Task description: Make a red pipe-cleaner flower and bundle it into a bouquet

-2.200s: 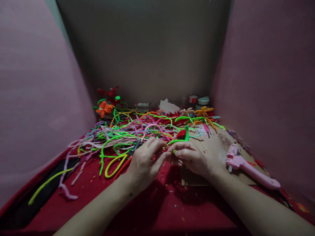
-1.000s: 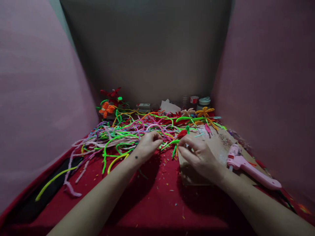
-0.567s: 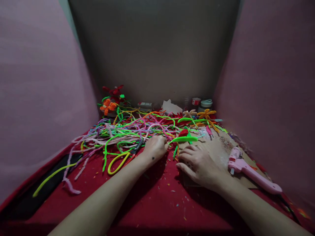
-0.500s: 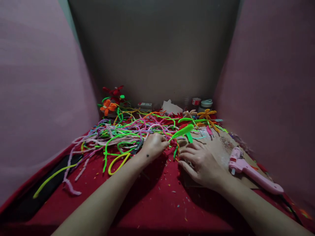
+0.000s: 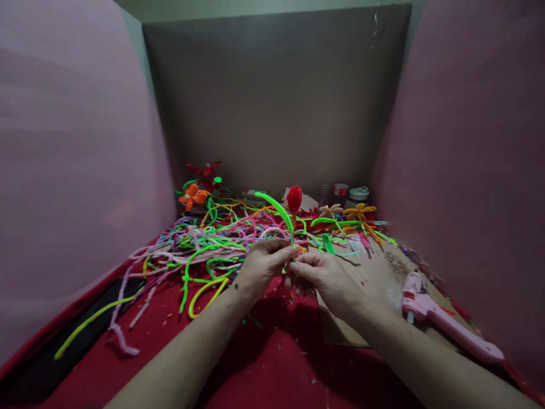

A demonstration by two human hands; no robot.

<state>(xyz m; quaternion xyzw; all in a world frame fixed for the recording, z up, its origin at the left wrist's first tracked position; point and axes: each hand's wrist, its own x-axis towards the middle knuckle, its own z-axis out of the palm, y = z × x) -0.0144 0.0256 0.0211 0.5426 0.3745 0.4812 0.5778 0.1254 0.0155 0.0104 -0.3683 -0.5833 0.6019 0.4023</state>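
Between my two hands a red pipe-cleaner flower [image 5: 294,199] stands upright on a thin stem. A long green pipe-cleaner leaf [image 5: 279,211] curves up and left beside it, its lower end meeting the stem. My left hand [image 5: 264,266] is closed, thumb and fingers pinching the leaf's base against the stem. Just to the right and slightly lower, my right hand [image 5: 330,279] is closed too, fingertips pinched on the lower stem. The fingertips hide much of where leaf and stem join.
A tangled heap of colored pipe cleaners [image 5: 221,241] spreads behind my left hand. On the right, a pink glue gun [image 5: 451,326] rests by a cardboard sheet [image 5: 377,267]. Finished orange flowers [image 5: 193,197] stand back left. A black flat object [image 5: 91,329] lies at left.
The red flower has come up upright between my hands. My right hand has moved from the cardboard's edge to the stem, and the green leaf now stands against it. The view has tilted up slightly.
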